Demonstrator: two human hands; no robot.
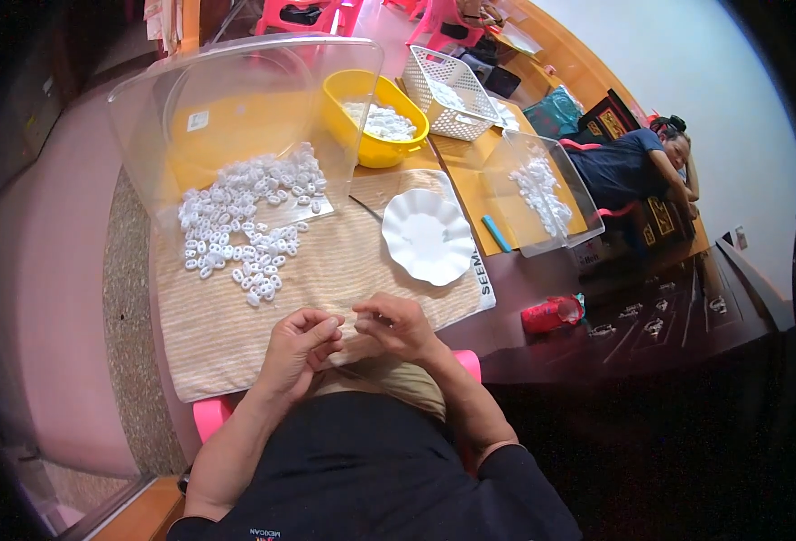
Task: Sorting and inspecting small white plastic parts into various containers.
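Observation:
Over the near edge of the beige striped towel (200, 347), my two hands are close together but not touching. The thumb and fingers of my left hand (303, 347) are pinched together. My right hand (396, 326) has its fingers curled in toward the thumb. Anything either hand holds is too small to make out. Beyond my left hand lies a loose pile of small white plastic pieces with two holes each (252, 257). The pile spreads out of a clear plastic bin (236, 108) tipped on its side. A white wavy-rimmed plate (428, 236) rests beyond my right hand.
At the back are a yellow oval tub (389, 155) and a white slotted basket (461, 124), both holding white pieces. To the right stand another clear bin (565, 180), a blue-green stick (495, 233) and a red package (549, 316). A person (623, 167) leans there.

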